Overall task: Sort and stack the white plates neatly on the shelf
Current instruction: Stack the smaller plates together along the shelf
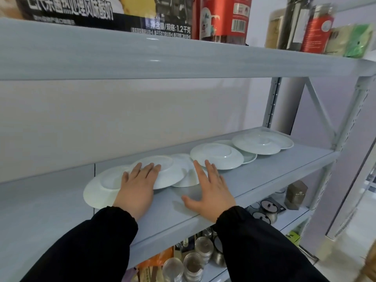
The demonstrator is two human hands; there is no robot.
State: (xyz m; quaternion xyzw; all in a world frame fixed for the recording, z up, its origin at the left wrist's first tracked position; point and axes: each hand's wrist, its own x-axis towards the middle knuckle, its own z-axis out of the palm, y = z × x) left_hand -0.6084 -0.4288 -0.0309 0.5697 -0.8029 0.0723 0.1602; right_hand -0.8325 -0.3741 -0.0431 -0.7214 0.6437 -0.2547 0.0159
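Several white plates lie upside down in an overlapping row along the grey shelf (pixel 274 171). The nearest plate (pixel 97 190) is at the left, partly under a second plate (pixel 168 171). A third plate (pixel 187 178) peeks out beneath that one. Further right lie a plate (pixel 217 156) and a far plate (pixel 256 144), with more plates tucked under them. My left hand (pixel 138 184) rests flat, fingers apart, on the two left plates. My right hand (pixel 209 188) lies open on the bare shelf, its fingertips at the edge of the third plate.
An upper shelf (pixel 142 58) hangs close overhead with a carton (pixel 101 15), a red canister (pixel 223 17) and bottles. Below, the lower shelf holds glass jars (pixel 183 267) and metal tins (pixel 268 210). A shelf upright (pixel 270 102) and a diagonal brace stand at the right.
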